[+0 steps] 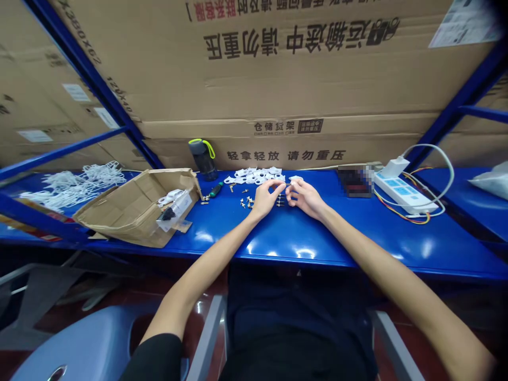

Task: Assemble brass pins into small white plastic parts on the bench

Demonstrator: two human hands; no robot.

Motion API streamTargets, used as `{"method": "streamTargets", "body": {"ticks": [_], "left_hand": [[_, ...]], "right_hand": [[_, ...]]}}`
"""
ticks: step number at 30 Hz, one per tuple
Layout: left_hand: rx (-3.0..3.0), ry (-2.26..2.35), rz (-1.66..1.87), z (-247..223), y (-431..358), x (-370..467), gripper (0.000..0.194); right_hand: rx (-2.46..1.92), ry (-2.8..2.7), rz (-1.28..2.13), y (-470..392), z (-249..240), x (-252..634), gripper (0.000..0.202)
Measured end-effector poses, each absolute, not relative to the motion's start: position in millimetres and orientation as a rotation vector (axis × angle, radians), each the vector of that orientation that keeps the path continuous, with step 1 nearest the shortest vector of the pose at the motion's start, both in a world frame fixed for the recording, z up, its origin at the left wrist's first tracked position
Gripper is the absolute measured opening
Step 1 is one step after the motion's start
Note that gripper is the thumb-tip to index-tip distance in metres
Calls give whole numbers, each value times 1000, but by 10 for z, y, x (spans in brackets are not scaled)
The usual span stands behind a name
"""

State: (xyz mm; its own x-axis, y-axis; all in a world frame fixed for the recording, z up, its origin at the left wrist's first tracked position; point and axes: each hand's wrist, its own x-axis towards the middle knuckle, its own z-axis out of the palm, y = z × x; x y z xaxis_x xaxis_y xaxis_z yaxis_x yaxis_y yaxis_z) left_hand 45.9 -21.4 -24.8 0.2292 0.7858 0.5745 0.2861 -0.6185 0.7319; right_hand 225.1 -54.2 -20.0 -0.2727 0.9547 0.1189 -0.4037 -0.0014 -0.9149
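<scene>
My left hand is over the middle of the desk, its fingers bent and pressed together at the tips; whatever they pinch is too small to make out. Close beside it, my right hand has curled fingers around a white plastic part, mostly hidden behind them. Between and below the hands, several small metal pieces lie in a row. Loose small brass-coloured metal fittings are scattered left of my left hand. Behind the hands is a pile of white plastic parts.
A green-handled screwdriver and dark bottle stand left of the pile. Further left are an open cardboard box and white cables. On the right are a blurred dark object and a power strip. Large cartons back the desk.
</scene>
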Motion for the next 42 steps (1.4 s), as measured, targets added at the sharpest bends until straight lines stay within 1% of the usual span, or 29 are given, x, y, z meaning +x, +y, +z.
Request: {"method": "streamTargets", "body": {"ticks": [6,11,21,28,33,42], "left_hand": [[1995,957,1406,-261,-201,460,25],[1990,964,1401,-280,-186,462,26],[2140,978,1397,-218,-213,421,25],[2001,938,1393,-266,-180,449,24],[1914,931,1382,-279,-168,477,28],[2023,951,1395,-242,-211,463,30]], "right_hand": [[-730,-1130,1439,-541,-180,2226,52],[-758,-1119,1433,-536,-181,2226,52],[-835,-1226,1359,-516,-180,2265,55],[-792,-1213,1402,-535,-157,2250,54],[-760,-1183,1430,-545,-138,2240,54],[-802,-1219,1391,-532,-156,2245,55]]}}
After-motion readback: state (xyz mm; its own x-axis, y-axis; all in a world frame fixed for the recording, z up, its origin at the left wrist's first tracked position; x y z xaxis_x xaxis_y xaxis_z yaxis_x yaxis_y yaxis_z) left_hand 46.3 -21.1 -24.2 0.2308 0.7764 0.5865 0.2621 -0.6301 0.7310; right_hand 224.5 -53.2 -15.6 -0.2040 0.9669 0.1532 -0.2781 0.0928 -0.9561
